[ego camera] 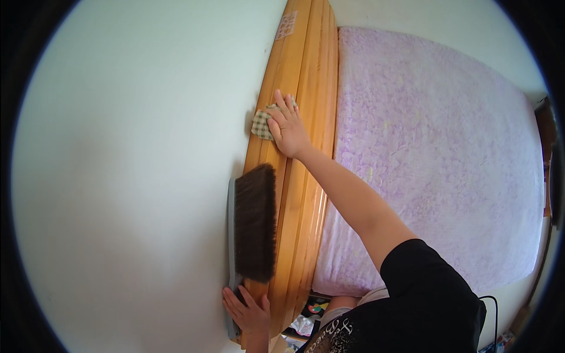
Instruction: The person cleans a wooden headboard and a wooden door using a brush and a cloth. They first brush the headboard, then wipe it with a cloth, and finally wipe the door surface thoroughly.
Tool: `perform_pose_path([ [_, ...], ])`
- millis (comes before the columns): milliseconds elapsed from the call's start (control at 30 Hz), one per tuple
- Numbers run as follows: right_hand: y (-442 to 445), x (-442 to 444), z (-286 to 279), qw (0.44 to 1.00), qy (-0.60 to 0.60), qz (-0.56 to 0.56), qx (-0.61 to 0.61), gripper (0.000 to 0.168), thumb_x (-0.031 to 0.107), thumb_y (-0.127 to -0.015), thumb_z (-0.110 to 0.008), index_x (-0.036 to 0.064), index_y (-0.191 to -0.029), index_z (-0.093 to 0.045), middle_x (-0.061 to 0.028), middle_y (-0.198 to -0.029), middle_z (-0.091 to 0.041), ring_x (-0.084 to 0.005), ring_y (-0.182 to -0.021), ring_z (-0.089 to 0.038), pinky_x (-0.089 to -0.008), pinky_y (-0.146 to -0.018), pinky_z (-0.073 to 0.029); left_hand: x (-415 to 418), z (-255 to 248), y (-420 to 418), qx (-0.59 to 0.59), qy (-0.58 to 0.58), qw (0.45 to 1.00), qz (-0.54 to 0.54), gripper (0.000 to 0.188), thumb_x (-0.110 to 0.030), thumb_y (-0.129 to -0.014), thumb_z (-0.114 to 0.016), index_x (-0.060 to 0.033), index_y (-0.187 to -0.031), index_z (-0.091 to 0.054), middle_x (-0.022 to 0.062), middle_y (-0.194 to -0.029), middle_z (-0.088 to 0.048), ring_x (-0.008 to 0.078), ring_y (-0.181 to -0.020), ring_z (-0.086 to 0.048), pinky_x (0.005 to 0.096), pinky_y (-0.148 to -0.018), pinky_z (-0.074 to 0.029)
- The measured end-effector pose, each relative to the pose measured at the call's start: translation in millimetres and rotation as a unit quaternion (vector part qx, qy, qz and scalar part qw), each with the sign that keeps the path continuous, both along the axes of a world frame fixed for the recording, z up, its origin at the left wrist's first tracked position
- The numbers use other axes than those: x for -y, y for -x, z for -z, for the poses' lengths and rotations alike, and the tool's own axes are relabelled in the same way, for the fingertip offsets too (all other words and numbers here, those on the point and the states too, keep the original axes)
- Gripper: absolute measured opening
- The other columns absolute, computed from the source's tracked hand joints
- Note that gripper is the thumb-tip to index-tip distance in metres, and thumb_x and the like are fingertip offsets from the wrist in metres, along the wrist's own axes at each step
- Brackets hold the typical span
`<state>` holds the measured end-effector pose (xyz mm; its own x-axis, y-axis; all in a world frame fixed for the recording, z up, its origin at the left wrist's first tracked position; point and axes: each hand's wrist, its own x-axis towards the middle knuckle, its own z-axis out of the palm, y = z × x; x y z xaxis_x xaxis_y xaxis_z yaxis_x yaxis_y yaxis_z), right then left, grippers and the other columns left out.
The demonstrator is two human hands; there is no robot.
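My right hand (pixel 289 130) presses a folded green-and-white checked cloth (pixel 262 125) flat on the top of a wooden headboard (pixel 289 81), fingers spread and pointing away from me. Nearer to me, my left hand (pixel 248 311) lies over the grey handle of a bench brush (pixel 256 223), with its fingers across the handle and its thumb apart. Part of the handle is hidden under the fingers. The brush lies along the headboard top against the wall, its dark bristles towards the bed side.
A pale wall (pixel 132 176) runs along the headboard's left side. On the right is a bed mattress with a purple-and-white patterned cover (pixel 432 145). A patterned sticker (pixel 287 25) is on the far end of the headboard. Plastic-wrapped items (pixel 303 324) lie low beside my leg.
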<state>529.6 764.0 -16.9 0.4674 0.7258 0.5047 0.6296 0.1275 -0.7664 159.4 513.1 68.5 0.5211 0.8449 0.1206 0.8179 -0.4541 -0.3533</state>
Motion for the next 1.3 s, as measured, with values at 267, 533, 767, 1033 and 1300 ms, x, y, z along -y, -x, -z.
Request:
perform_pose_path([
  [267,-27.6,-38.1,4.5,0.998,0.050,0.018,-0.039,0.037,0.037,-0.096,-0.036,0.021,-0.125,-0.053,-0.0068,-0.154,-0.015,-0.0319,-0.141,-0.011,-0.0461,-0.113,-0.016,-62.8,-59.2,-44.0,0.257,0.051,0.947,0.185,0.056,-0.013,-0.084,-0.054,0.0061,-0.132,-0.033,0.0271,-0.138,-0.033,0.0459,-0.128,-0.032,0.0542,-0.105,-0.026],
  [533,-39.5,-66.6,27.8,0.994,0.092,0.047,-0.029,0.037,0.037,-0.096,-0.035,0.022,-0.126,-0.051,-0.0072,-0.154,-0.015,-0.0320,-0.141,-0.011,-0.0471,-0.113,-0.016,-271.3,-7.6,-257.3,0.297,0.260,0.892,0.218,0.074,-0.019,-0.086,-0.059,0.0017,-0.142,-0.016,0.0232,-0.148,-0.011,0.0379,-0.137,-0.015,0.0440,-0.111,-0.021],
  [767,-61.5,-101.6,51.1,0.997,0.054,0.051,-0.029,0.038,0.036,-0.096,-0.038,0.022,-0.129,-0.049,-0.0089,-0.152,-0.021,-0.0333,-0.140,-0.015,-0.0513,-0.112,-0.017,-337.2,59.0,-283.3,0.182,0.161,0.928,0.282,0.086,-0.030,-0.086,-0.061,-0.0037,-0.146,-0.005,0.0234,-0.151,0.001,0.0418,-0.139,-0.002,0.0517,-0.112,-0.010],
  [1033,-84.7,-123.9,68.2,0.993,0.015,0.065,-0.095,0.042,0.034,-0.097,-0.035,0.020,-0.137,-0.040,-0.0122,-0.150,-0.024,-0.0365,-0.139,-0.018,-0.0524,-0.110,-0.017,-334.0,56.2,-283.8,0.168,0.195,0.937,0.236,0.085,-0.031,-0.086,-0.061,-0.0066,-0.147,-0.008,0.0212,-0.152,-0.001,0.0420,-0.140,-0.002,0.0528,-0.112,-0.008],
  [1300,-42.3,-23.1,103.3,0.988,0.044,0.022,-0.147,0.046,0.023,-0.097,-0.037,0.007,-0.140,-0.032,-0.0181,-0.151,-0.019,-0.0407,-0.138,-0.017,-0.0511,-0.110,-0.019,-328.2,44.7,-288.8,0.153,0.189,0.944,0.224,0.080,-0.034,-0.089,-0.057,-0.0067,-0.147,-0.009,0.0180,-0.153,-0.004,0.0376,-0.141,-0.003,0.0493,-0.113,-0.008],
])
